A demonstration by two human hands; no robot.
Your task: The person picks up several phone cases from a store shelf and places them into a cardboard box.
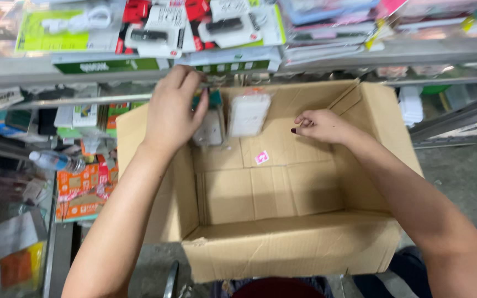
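Note:
An open brown cardboard box stands in front of me with its flaps up. My left hand reaches over the far left rim and grips a clear blister pack holding a white item. A second white blister pack leans against the far wall of the box beside it. My right hand hovers inside the box at the far right, fingers loosely curled with nothing visible in them. A small pink sticker is stuck to the box's inner wall.
Glass shelves behind the box carry many packaged goods, with red, green and white packs on top. A water bottle lies on a lower shelf at left above orange boxes. Grey floor shows at right.

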